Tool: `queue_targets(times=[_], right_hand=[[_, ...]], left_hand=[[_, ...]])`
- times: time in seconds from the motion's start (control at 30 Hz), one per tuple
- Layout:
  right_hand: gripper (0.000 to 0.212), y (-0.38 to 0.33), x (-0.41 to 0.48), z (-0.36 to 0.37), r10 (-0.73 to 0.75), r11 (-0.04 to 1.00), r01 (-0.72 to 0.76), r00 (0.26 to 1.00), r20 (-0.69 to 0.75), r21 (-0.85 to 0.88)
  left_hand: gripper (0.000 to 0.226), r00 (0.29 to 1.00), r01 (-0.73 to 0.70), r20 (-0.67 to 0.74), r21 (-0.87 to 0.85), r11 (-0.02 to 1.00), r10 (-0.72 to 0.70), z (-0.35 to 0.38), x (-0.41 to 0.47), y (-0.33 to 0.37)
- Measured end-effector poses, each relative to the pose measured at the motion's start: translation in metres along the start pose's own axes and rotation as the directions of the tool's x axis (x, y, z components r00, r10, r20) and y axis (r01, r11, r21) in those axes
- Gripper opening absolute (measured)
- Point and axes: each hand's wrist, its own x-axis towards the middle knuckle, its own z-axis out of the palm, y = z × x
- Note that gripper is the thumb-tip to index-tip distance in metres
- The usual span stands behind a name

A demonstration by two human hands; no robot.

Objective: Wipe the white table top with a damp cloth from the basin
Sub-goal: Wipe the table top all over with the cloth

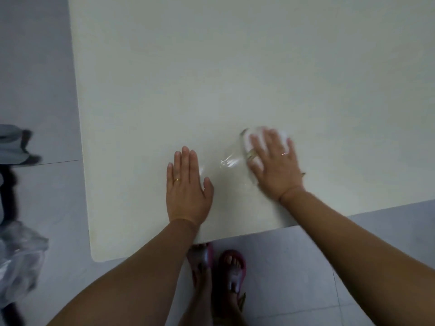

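White cloth [253,142] under right hand [274,165]; left hand [186,184] flat on table [211,67].

- Floor [306,267] of large pale grey tiles with thin dark joints [58,161] and a faint sheen.
- White table [211,67] with a rounded near-left corner fills most of the view; the floor shows to its left and below its near edge.
- Crumpled clear bag [18,255] at the left edge, on the floor.
- Blurred grey thing [13,144] farther up that edge, with a dark shape [8,196] between them; neither can be identified.
- Soft, even light.
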Motion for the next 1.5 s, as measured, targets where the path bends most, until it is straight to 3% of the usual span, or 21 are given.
queue_targets(times=[0.1, 0.17, 0.3, 0.37, 0.43, 0.53, 0.6, 0.67, 0.77, 0.83, 0.9, 0.93, 1.0, 1.07, 1.13, 1.2, 1.27, 1.3, 1.33, 1.4, 1.5], right_hand=[[0.059, -0.001, 0.029, -0.004, 0.45, 0.884, -0.439, 0.892, -0.035, 0.162], [0.062, -0.038, 0.038, -0.003, 0.521, 0.841, -0.507, 0.853, -0.032, 0.187], [0.064, -0.081, 0.033, 0.001, 0.139, 0.986, -0.138, 0.99, -0.006, 0.09], [0.063, -0.06, 0.038, -0.004, -0.052, 0.997, 0.053, 0.998, -0.02, 0.05], [0.061, -0.028, 0.052, -0.007, -0.087, 0.996, 0.086, 0.996, -0.038, -0.008], [0.06, -0.012, 0.073, -0.009, 0.336, 0.938, -0.329, 0.94, -0.061, 0.107], [0.064, -0.044, 0.078, -0.008, 0.481, 0.87, -0.467, 0.874, -0.069, 0.158], [0.066, -0.082, 0.069, -0.003, 0.356, 0.929, -0.346, 0.932, -0.062, 0.132], [0.065, -0.091, 0.058, -0.002, -0.02, 0.998, 0.022, 0.999, -0.036, 0.057], [0.063, -0.059, 0.07, -0.01, -0.3, 0.954, 0.299, 0.953, -0.033, -0.011], [0.063, -0.022, 0.084, -0.02, -0.441, 0.894, 0.439, 0.897, -0.012, -0.09], [0.063, -0.007, 0.092, -0.025, -0.404, 0.912, 0.402, 0.915, -0.011, -0.08], [0.062, 0.003, 0.106, -0.027, -0.136, 0.991, 0.136, 0.99, -0.038, 0.004], [0.062, -0.023, 0.113, -0.023, 0.214, 0.975, -0.208, 0.974, -0.071, 0.079], [0.064, -0.058, 0.114, -0.019, 0.315, 0.944, -0.308, 0.948, -0.051, 0.116], [0.065, -0.076, 0.11, -0.019, 0.015, 0.999, -0.014, 1.0, -0.018, 0.049], [0.065, -0.057, 0.118, -0.026, -0.368, 0.93, 0.368, 0.93, 0.01, -0.009], [0.064, -0.042, 0.125, -0.03, -0.454, 0.89, 0.454, 0.891, 0.019, -0.032], [0.064, -0.029, 0.134, -0.032, -0.448, 0.892, 0.448, 0.894, 0.022, -0.053], [0.063, -0.014, 0.146, -0.033, -0.184, 0.983, 0.183, 0.983, -0.014, -0.021], [0.063, -0.021, 0.149, -0.032, 0.111, 0.993, -0.107, 0.991, -0.075, 0.056]], left_hand=[[0.069, 1.0, 0.006, 0.003, -0.004, 1.0, -0.006, 0.001, 0.0, 0.0], [0.07, 1.0, -0.004, 0.003, -0.01, 1.0, 0.004, 0.0, 0.001, -0.001], [0.069, 1.0, -0.012, 0.01, -0.009, 1.0, 0.012, -0.001, 0.002, -0.001], [0.069, 1.0, -0.021, 0.012, -0.023, 1.0, 0.021, -0.002, 0.001, -0.002], [0.069, 1.0, -0.023, 0.007, -0.034, 0.999, 0.023, -0.001, 0.002, -0.002], [0.069, 1.0, -0.02, 0.016, -0.041, 0.999, 0.021, 0.0, 0.001, -0.003], [0.07, 1.0, -0.019, 0.023, -0.046, 0.999, 0.02, 0.0, 0.001, -0.003], [0.069, 0.999, -0.017, 0.031, -0.042, 0.999, 0.018, 0.0, 0.002, -0.003], [0.069, 0.999, -0.013, 0.048, -0.017, 1.0, 0.013, -0.001, 0.001, -0.003], [0.07, 0.998, -0.015, 0.054, -0.017, 1.0, 0.016, -0.002, 0.001, -0.003], [0.07, 0.999, -0.011, 0.046, -0.018, 1.0, 0.012, -0.003, 0.001, -0.002], [0.069, 0.999, -0.011, 0.043, -0.02, 1.0, 0.012, -0.003, 0.001, -0.002], [0.069, 0.999, -0.019, 0.039, -0.03, 0.999, 0.02, -0.002, 0.0, -0.002], [0.07, 0.999, -0.017, 0.032, -0.029, 0.999, 0.018, 0.0, 0.0, -0.003], [0.072, 0.999, -0.015, 0.046, -0.027, 1.0, 0.016, 0.001, 0.0, -0.004], [0.072, 0.999, -0.009, 0.052, -0.027, 1.0, 0.011, 0.002, 0.0, -0.003], [0.071, 0.998, 0.0, 0.06, -0.021, 1.0, 0.002, 0.002, 0.001, -0.003], [0.07, 0.998, 0.0, 0.06, -0.029, 1.0, 0.002, 0.002, 0.001, -0.004], [0.07, 0.999, -0.006, 0.048, -0.04, 0.999, 0.008, 0.002, 0.0, -0.004], [0.069, 1.0, -0.014, 0.024, -0.043, 0.999, 0.015, 0.0, 0.001, -0.003], [0.068, 1.0, 0.015, -0.011, -0.055, 0.998, -0.016, -0.008, 0.014, 0.005]])
